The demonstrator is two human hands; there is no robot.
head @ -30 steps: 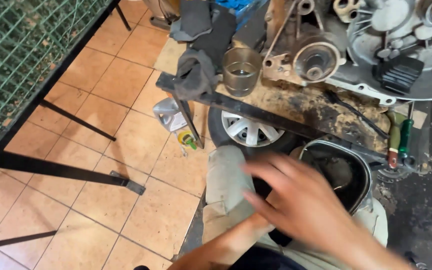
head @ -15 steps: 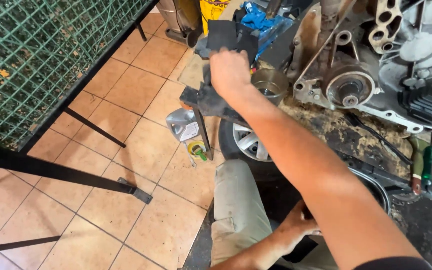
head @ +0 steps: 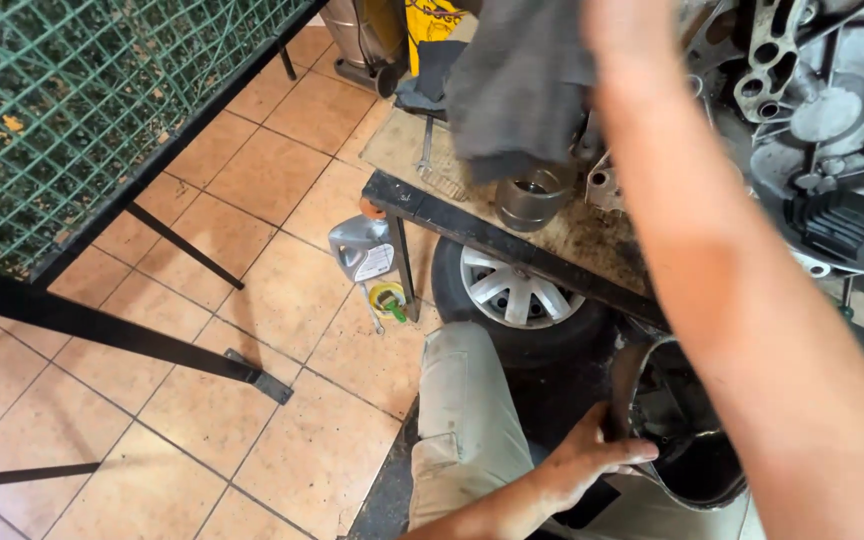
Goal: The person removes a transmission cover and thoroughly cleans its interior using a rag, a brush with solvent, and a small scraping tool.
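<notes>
While I look down from the head camera, this is what I can make out.

Right hand: my right hand (head: 617, 20) is raised at the top edge, mostly cut off by the frame; it meets the dark grey rag (head: 517, 85), but I cannot tell how the fingers are set.
Rag: it hangs from that hand over the workbench (head: 472, 225), its lower edge just above the metal cylinder (head: 534, 198).
Left hand: my left hand (head: 592, 460) is low in the picture, fingers curled loosely on the rim of the black bucket (head: 687, 440), thumb along its edge, not clamped shut.
Bucket: it sits beside my knee, dark inside, below the bench.
Bench top: the cylinder stands upright near the bench's front edge, with a large engine casing (head: 832, 130) to its right.
Floor: a grey oil jug (head: 362, 248) stands on the orange tiles just beside the bench leg, and a wheel with a silver hubcap (head: 512, 290) lies under the bench.
</notes>
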